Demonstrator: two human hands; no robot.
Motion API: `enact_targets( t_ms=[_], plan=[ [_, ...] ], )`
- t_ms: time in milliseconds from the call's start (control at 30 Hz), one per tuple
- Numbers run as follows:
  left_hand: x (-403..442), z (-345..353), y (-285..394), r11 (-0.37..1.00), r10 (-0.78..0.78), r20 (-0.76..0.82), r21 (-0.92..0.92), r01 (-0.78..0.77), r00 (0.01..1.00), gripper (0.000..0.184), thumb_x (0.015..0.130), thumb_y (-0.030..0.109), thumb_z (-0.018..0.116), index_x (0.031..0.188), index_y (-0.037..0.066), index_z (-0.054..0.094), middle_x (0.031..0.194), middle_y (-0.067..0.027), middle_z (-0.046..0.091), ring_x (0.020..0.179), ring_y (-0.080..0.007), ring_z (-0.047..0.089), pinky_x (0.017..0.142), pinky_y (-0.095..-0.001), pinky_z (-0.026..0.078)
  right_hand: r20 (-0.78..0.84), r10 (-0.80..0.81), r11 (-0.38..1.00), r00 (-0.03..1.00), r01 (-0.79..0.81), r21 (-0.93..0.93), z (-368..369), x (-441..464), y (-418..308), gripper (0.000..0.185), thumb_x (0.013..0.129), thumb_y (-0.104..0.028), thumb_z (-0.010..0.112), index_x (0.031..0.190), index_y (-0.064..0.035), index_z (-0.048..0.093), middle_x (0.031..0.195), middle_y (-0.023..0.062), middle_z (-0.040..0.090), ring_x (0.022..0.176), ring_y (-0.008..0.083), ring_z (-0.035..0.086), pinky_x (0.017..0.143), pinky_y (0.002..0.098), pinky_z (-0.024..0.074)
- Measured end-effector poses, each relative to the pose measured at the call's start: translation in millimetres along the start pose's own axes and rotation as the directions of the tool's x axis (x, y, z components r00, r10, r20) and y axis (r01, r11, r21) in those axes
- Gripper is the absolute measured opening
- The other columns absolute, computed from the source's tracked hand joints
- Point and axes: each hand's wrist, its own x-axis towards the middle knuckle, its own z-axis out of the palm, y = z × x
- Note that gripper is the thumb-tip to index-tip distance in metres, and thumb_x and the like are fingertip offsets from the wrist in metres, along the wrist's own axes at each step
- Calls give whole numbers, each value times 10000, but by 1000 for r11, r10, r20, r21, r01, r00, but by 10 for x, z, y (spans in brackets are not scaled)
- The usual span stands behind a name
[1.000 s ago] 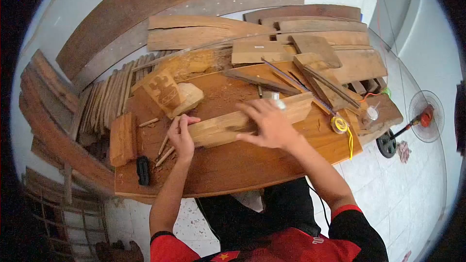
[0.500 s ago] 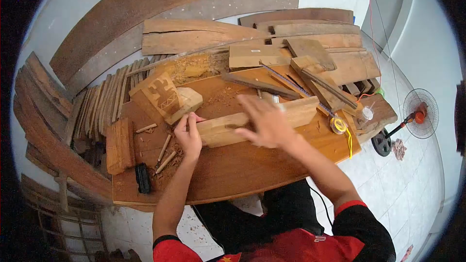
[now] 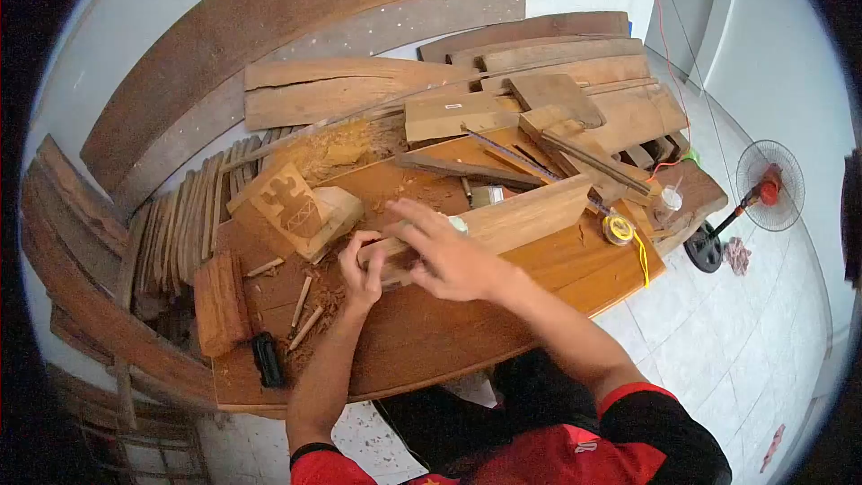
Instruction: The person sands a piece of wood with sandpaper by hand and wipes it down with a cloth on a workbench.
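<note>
A long pale wooden block [image 3: 530,218] stands tilted above the wooden table [image 3: 503,328], its left end near my hands. My left hand [image 3: 362,271] is wrapped round that left end, fingers curled. Over the block's left part is my right hand [image 3: 440,251], its fingers spread and the palm toward the wood; whether it touches the wood is hard to tell. To the left, a carved wooden piece [image 3: 289,207] leans on a pale block [image 3: 339,214]. Thin wooden-handled tools [image 3: 302,305] lie among shavings beside my left forearm.
A reddish wood block [image 3: 221,304] and a black object [image 3: 268,360] lie at the table's left. A yellow tape measure [image 3: 619,230] is at the right, near a plastic cup [image 3: 668,201]. Boards [image 3: 359,90] are piled behind; a fan [image 3: 770,187] stands at the right.
My right hand has moved left along the block, closer to my left hand. My left hand has curled further round the end. The view has shifted a little.
</note>
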Motion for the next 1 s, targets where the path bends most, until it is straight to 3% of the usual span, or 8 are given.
enact_targets(
  t_ms=[167, 233, 333, 433, 633, 767, 867, 1000],
  plan=[
    [-49, 56, -33, 991, -119, -17, -59, 118, 993, 340, 915, 263, 738, 1122, 15, 631, 1018, -91, 694, 947, -173, 649, 835, -346, 524, 134, 202, 913, 970, -137, -385, -729, -430, 430, 512, 876, -167, 593, 1352, 22, 566, 1449, 243, 554, 1449, 365, 441, 1266, 580, 201],
    [-55, 34, -28, 987, -118, 56, -105, 123, 991, 383, 891, 264, 779, 1147, 18, 637, 1031, -93, 700, 974, -174, 657, 865, -347, 528, -16, 247, 794, 969, -212, -570, -947, -633, 426, 497, 875, -131, 583, 1350, 16, 585, 1426, 224, 580, 1417, 350, 484, 1265, 574, 211],
    [-45, -18, 3, 970, -238, 39, -39, 239, 971, 392, 834, 267, 843, 1060, -8, 680, 944, -85, 734, 874, -167, 687, 809, -343, 551, -186, 256, 695, 949, -314, -646, -896, -693, 387, 498, 883, -102, 555, 1366, 19, 588, 1435, 194, 589, 1391, 351, 516, 1257, 568, 239],
    [-65, -28, -105, 966, -258, -26, 24, 259, 966, 381, 817, 287, 848, 942, -38, 693, 866, -77, 732, 805, -153, 676, 737, -334, 542, -173, 217, 830, 961, -275, -486, -471, -461, 297, 478, 891, -35, 516, 1356, -40, 621, 1359, 185, 629, 1292, 359, 575, 1232, 570, 309],
    [-39, -136, -215, 981, -188, -233, -4, 192, 954, 368, 905, 314, 682, 857, -48, 631, 757, -77, 630, 722, -169, 568, 669, -342, 461, 6, 161, 808, 987, -128, -575, 119, -54, -91, 514, 965, -181, 509, 1445, -10, 577, 1520, 163, 556, 1461, 320, 470, 1287, 587, 155],
    [30, -285, -141, 980, -182, -169, 55, 194, 969, 400, 929, 333, 640, 809, -47, 605, 724, -84, 600, 691, -180, 525, 641, -353, 424, -254, 223, 785, 941, -328, -526, -388, -273, 89, 715, 876, -316, 723, 1426, 83, 500, 1449, 267, 542, 1386, 427, 486, 1235, 617, 211],
    [32, -230, -127, 989, -78, -189, 111, 100, 979, 376, 935, 323, 635, 826, -36, 620, 713, -92, 583, 699, -178, 537, 648, -353, 419, -308, 318, 541, 896, -439, -718, -877, -708, 377, 744, 957, -430, 669, 1455, 91, 483, 1502, 282, 501, 1456, 403, 428, 1247, 605, 184],
    [22, -279, -77, 986, -94, -141, 127, 112, 986, 359, 951, 318, 652, 842, -24, 639, 683, -88, 581, 669, -161, 554, 622, -346, 434, -291, 343, 477, 893, -433, -765, -847, -792, 516, 793, 998, -551, 585, 1438, 104, 507, 1521, 288, 495, 1492, 376, 397, 1274, 586, 140]
  ],
)
